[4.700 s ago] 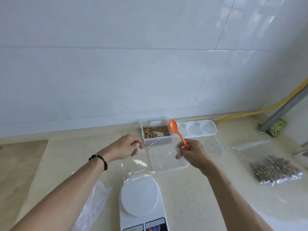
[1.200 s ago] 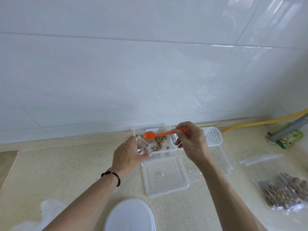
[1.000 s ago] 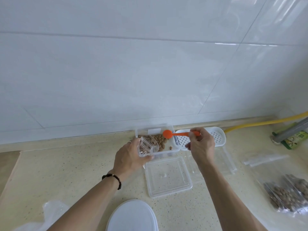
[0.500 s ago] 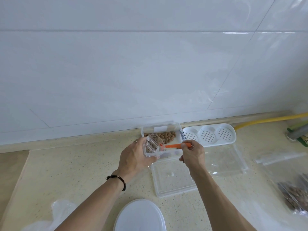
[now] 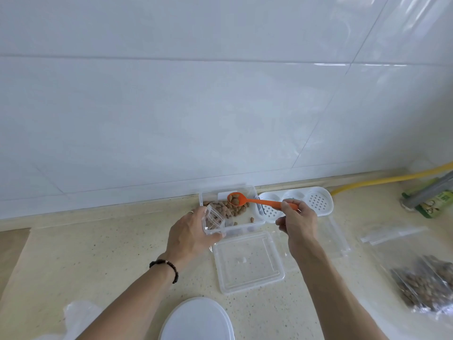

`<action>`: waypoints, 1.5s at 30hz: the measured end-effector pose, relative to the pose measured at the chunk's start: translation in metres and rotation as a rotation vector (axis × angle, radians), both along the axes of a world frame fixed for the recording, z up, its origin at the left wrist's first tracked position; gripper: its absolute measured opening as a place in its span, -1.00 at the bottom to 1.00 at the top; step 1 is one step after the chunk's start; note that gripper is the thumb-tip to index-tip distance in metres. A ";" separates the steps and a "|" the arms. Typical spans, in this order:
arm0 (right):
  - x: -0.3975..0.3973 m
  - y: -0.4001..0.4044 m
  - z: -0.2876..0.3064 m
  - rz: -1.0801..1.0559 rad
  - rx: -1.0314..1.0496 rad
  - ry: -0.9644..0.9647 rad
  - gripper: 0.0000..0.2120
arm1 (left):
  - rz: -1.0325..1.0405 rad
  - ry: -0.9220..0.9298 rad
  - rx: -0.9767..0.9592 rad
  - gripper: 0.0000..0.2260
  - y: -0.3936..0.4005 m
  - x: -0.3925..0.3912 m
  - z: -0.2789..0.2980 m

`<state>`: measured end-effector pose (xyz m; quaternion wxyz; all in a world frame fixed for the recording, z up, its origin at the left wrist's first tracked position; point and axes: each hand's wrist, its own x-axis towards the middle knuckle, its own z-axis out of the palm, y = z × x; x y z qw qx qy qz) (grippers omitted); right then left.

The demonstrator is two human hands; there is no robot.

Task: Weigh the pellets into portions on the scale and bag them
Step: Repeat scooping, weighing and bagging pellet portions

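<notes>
My left hand (image 5: 191, 235) holds a clear plastic bag (image 5: 215, 219) open at the near left corner of the clear pellet container (image 5: 252, 223); some brown pellets show inside the bag. My right hand (image 5: 297, 222) pinches the handle of an orange spoon (image 5: 259, 201). The spoon's bowl carries several pellets and hovers over the container. Loose pellets (image 5: 236, 211) lie in the container. The white scale platform (image 5: 196, 320) sits at the bottom edge, bare.
The container's clear lid (image 5: 247, 262) lies flat in front of it. A white perforated tray (image 5: 316, 201) stands by the wall. Filled pellet bags (image 5: 426, 283) and clear zip bags (image 5: 392, 238) lie at the right. A yellow hose (image 5: 382, 179) runs along the wall. A plastic bag (image 5: 78, 317) lies bottom left.
The spoon dipped into the container and has come up loaded with pellets. My left hand keeps the bag open beside the container. The view shifted slightly.
</notes>
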<state>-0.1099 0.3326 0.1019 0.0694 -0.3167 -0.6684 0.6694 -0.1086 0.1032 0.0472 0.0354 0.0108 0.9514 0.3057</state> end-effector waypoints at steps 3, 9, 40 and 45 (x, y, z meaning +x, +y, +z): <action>0.002 -0.006 0.019 0.062 0.078 0.067 -0.93 | 0.007 -0.008 -0.007 -0.32 0.001 0.000 0.001; 0.015 -0.021 0.039 0.466 0.392 0.182 -0.89 | 0.020 0.012 0.007 -0.34 0.001 0.001 0.004; -0.010 -0.025 -0.054 0.046 0.077 -0.127 -0.96 | 0.020 0.019 0.045 -0.35 0.001 0.004 -0.001; -0.012 -0.014 -0.042 -0.028 -0.052 -0.087 -0.93 | 0.021 0.017 0.045 -0.35 0.001 0.003 0.000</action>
